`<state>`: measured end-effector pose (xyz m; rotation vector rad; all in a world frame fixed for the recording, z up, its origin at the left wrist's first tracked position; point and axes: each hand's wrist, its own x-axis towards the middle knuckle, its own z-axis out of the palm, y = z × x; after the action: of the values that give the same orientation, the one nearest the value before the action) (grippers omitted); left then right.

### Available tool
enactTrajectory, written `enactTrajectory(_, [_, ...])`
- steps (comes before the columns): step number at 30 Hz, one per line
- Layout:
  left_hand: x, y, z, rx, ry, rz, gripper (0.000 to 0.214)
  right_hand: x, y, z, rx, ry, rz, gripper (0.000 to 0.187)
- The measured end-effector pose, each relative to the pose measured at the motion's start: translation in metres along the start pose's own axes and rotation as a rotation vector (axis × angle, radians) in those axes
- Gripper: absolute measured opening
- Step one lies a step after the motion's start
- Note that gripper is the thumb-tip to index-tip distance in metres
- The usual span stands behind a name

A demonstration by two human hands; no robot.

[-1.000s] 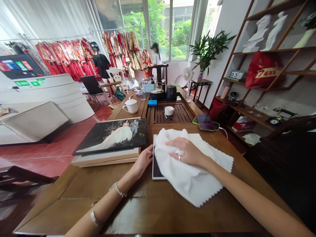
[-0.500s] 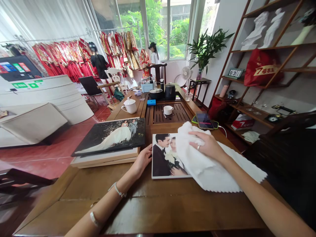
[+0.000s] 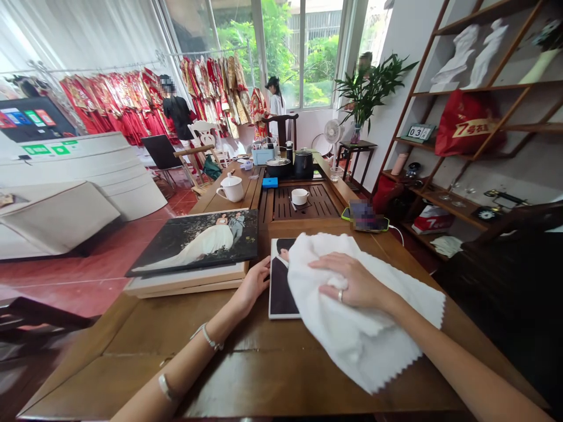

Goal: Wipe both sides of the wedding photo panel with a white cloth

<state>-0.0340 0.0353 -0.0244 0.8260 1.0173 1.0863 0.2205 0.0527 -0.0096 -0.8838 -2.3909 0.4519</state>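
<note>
A small photo panel (image 3: 281, 296) with a couple's portrait lies flat on the wooden table, mostly covered by a white cloth (image 3: 373, 351) with a zigzag edge. My right hand (image 3: 352, 281), a ring on one finger, grips a bunched part of the cloth and presses it over the panel. At the panel's left edge, my left hand (image 3: 255, 287) rests with fingers stretched out, their tips touching the side. To its left is a stack of larger panels, topped by a dark wedding photo (image 3: 197, 243).
A white lidded cup (image 3: 231, 189), a slatted tea tray (image 3: 281, 205) with a small white cup (image 3: 299, 196), and a phone (image 3: 369, 217) with a cable stand beyond the panel. Shelves (image 3: 475, 88) rise at right. Several people stand near the windows.
My right hand has slid the cloth left and toward me, covering more of the portrait. My left hand stays at the panel's edge. Another person now shows behind the plant.
</note>
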Motion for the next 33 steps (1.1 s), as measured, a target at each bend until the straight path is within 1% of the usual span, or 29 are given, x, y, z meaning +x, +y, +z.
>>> enactTrajectory(2, [0.0, -0.001, -0.001, -0.012, 0.012, -0.005, 0.043, -0.001, -0.008, -0.005, 0.206, -0.162, -0.073, 0.039])
enactTrajectory(5, [-0.001, -0.001, -0.002, -0.01, 0.01, -0.015, 0.041, -0.005, -0.008, -0.02, 0.449, -0.422, -0.084, 0.038])
enactTrajectory(7, [-0.002, 0.0, -0.001, -0.007, 0.011, -0.014, 0.041, -0.009, -0.003, -0.032, 0.533, -0.549, -0.038, 0.035])
enactTrajectory(8, [-0.002, 0.0, -0.001, -0.006, 0.015, -0.013, 0.041, -0.011, 0.001, -0.038, 0.544, -0.589, 0.006, 0.033])
enactTrajectory(10, [-0.002, 0.0, -0.001, -0.003, 0.017, -0.014, 0.043, -0.016, 0.008, -0.05, 0.5, -0.62, 0.121, 0.03])
enactTrajectory(12, [-0.001, 0.0, -0.001, 0.002, 0.008, -0.016, 0.045, -0.021, 0.017, -0.06, 0.406, -0.598, 0.217, 0.027])
enactTrajectory(14, [0.0, 0.0, -0.001, 0.003, 0.007, -0.013, 0.045, -0.025, 0.027, -0.067, 0.332, -0.544, 0.269, 0.025])
enactTrajectory(17, [0.0, -0.001, -0.001, -0.003, 0.03, -0.009, 0.046, -0.029, 0.044, -0.068, 0.297, -0.405, 0.346, 0.028])
enactTrajectory(19, [-0.001, 0.0, 0.0, 0.002, 0.029, -0.008, 0.047, -0.028, 0.052, -0.061, 0.271, -0.255, 0.421, 0.032])
enactTrajectory(22, [-0.002, 0.002, 0.002, 0.019, 0.018, -0.008, 0.046, -0.021, 0.052, -0.041, 0.128, 0.059, 0.496, 0.03])
enactTrajectory(24, [-0.003, 0.003, 0.003, 0.026, 0.025, -0.01, 0.045, -0.015, 0.046, -0.025, 0.0, 0.264, 0.489, 0.026])
enactTrajectory(25, [-0.003, 0.003, 0.003, 0.026, 0.03, -0.008, 0.045, -0.013, 0.042, -0.019, -0.045, 0.333, 0.476, 0.026])
enactTrajectory(26, [-0.003, 0.003, 0.004, 0.026, 0.031, -0.005, 0.045, -0.011, 0.038, -0.014, -0.062, 0.37, 0.462, 0.028])
enactTrajectory(27, [-0.003, 0.004, 0.004, 0.028, 0.027, -0.003, 0.044, -0.01, 0.035, -0.012, -0.048, 0.372, 0.449, 0.033])
enactTrajectory(28, [-0.003, 0.004, 0.004, 0.033, 0.017, -0.003, 0.044, -0.011, 0.034, -0.012, -0.001, 0.343, 0.435, 0.04])
enactTrajectory(31, [-0.004, 0.003, 0.004, 0.039, 0.013, -0.007, 0.043, -0.019, 0.039, -0.027, 0.207, 0.162, 0.346, 0.064])
enactTrajectory(32, [-0.004, 0.003, 0.003, 0.033, 0.024, -0.008, 0.043, -0.022, 0.043, -0.034, 0.239, 0.09, 0.31, 0.068])
enactTrajectory(33, [-0.004, 0.003, 0.003, 0.025, 0.037, -0.007, 0.044, -0.025, 0.046, -0.041, 0.21, 0.028, 0.293, 0.067])
